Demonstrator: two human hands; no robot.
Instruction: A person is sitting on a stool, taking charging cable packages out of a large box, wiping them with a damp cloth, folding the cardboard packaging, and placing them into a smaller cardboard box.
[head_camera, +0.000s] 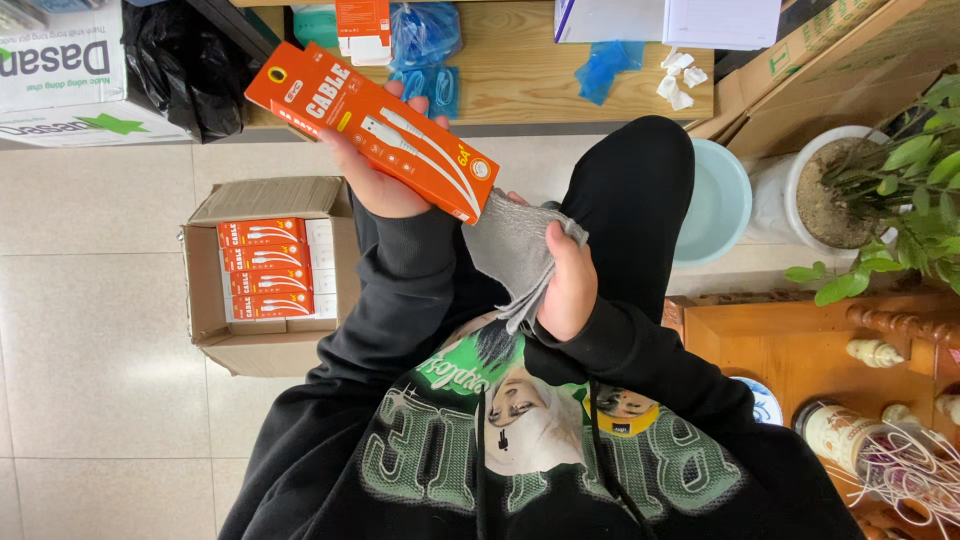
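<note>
My left hand (385, 185) grips a long orange cable box (370, 125) from underneath and holds it tilted in front of me, its printed face up. Just below its right end, my right hand (570, 285) is closed on a crumpled grey cloth (510, 245), and the cloth's top edge touches the box's lower right corner. Both arms are in black sleeves. On the tiled floor to my left, an open cardboard carton (200, 290) holds a row of several more orange cable boxes (262, 270) lying flat.
A wooden bench (540, 85) ahead carries blue plastic bags, papers and white scraps. A black bag (185, 60) and a white carton (60, 70) stand at the far left. To the right are a pale blue basin (715, 205), a potted plant (850, 190) and a wooden cabinet (800, 350).
</note>
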